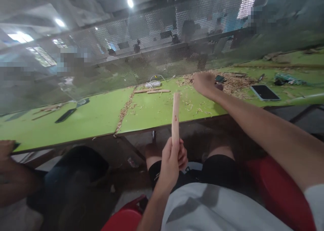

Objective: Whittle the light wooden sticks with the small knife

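Note:
My left hand (174, 156) is wrapped round the lower end of a pale wooden stick (175, 118), held upright above my lap. A small reddish mark shows partway up the stick. Reaching over the green table, my right hand (204, 84) is at the near edge of a heap of wood shavings (235, 82). Its fingers are blurred and hidden behind the back of the hand. Just beyond it lies a dark green item (220, 78) whose kind I cannot make out.
A phone (265, 92) lies right on the green table (96, 123). Thin sticks (158, 91) and a white corded object (153, 84) sit at the middle back. Perforated mesh (152, 55) rises behind. Another person's hand (7, 148) is at far left, near a second phone (65, 115).

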`<control>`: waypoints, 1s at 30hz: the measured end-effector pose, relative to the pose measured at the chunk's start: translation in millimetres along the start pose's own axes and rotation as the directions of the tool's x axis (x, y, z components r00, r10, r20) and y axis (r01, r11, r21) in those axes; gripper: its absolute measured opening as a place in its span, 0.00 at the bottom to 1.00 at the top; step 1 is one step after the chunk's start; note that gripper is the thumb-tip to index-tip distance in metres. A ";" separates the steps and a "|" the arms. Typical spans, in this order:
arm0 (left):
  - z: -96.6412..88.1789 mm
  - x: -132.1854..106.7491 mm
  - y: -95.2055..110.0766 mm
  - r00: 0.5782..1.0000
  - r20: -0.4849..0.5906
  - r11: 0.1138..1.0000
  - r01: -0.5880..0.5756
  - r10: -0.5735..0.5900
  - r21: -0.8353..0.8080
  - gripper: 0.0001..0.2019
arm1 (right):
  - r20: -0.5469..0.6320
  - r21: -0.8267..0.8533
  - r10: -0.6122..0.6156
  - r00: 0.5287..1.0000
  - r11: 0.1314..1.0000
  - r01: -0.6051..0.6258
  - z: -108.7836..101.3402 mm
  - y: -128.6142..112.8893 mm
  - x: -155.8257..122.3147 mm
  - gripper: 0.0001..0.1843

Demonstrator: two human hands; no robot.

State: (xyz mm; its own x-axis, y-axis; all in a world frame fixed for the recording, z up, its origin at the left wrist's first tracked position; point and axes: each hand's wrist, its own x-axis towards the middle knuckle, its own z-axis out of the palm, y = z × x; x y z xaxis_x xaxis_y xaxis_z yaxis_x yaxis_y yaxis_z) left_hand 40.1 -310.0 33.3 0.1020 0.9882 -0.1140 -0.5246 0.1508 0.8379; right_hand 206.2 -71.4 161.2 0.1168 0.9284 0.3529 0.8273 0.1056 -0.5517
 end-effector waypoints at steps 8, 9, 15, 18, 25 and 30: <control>3.3 5.2 15.2 0.996 0.070 0.978 0.075 -0.063 -0.194 0.23 | 0.328 -0.275 -0.186 0.926 0.919 0.281 2.4 -12.2 -114.2 0.15; 4.7 4.1 15.8 0.995 0.067 0.977 0.086 -0.074 -0.196 0.22 | 0.370 -0.290 -0.181 0.911 0.909 0.298 5.6 -16.3 -129.5 0.15; 8.9 3.0 19.6 0.992 0.030 0.983 0.129 -0.126 -0.133 0.21 | 0.491 -0.238 -0.184 0.852 0.912 0.334 15.0 -30.7 -175.6 0.15; 10.4 3.6 18.6 0.993 0.005 0.985 0.121 -0.122 -0.123 0.22 | 0.459 -0.225 -0.196 0.867 0.918 0.327 16.5 -29.1 -178.0 0.13; 15.7 3.5 20.0 0.996 -0.072 0.998 0.046 -0.050 -0.051 0.23 | 0.413 -0.327 -0.321 0.852 0.821 0.468 24.9 -27.7 -167.4 0.17; 10.6 7.6 30.5 0.998 -0.059 0.998 0.035 -0.037 -0.046 0.21 | 0.409 -0.345 -0.386 0.827 0.773 0.531 32.3 -35.2 -157.9 0.20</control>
State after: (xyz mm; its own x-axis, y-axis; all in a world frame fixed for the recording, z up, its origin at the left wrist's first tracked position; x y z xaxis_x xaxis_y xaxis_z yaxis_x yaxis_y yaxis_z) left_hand 33.8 -298.1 63.7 0.0715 0.9817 -0.1763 -0.5589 0.1858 0.8082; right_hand 140.9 -210.2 100.5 -0.4471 0.8728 0.1957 0.8918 0.4520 0.0218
